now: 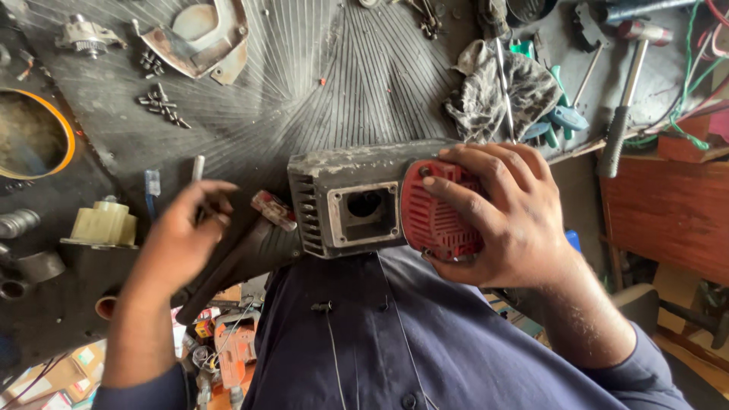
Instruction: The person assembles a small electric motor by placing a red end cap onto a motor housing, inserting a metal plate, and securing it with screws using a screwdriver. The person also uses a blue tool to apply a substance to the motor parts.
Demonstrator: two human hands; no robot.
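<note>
My right hand (505, 216) grips the red vented end cap (434, 220) of a grey power-tool motor housing (353, 199), held against my chest over the bench edge. A square opening in the housing faces me. My left hand (182, 231) hovers left of the housing, fingers curled around a small thin metal tool (199, 171) that sticks up above them. A small red-and-silver part (273, 209) lies on the bench between the hand and the housing.
On the dark ribbed bench mat (326, 83) lie loose screws (163, 106), a rusty blade guard (199, 42), a dirty rag (493, 95), green-handled tools (558, 114), a hammer (623, 114), a cream plastic part (104, 224) and a blue toothbrush (152, 186). An orange-rimmed tub (68, 129) sits far left.
</note>
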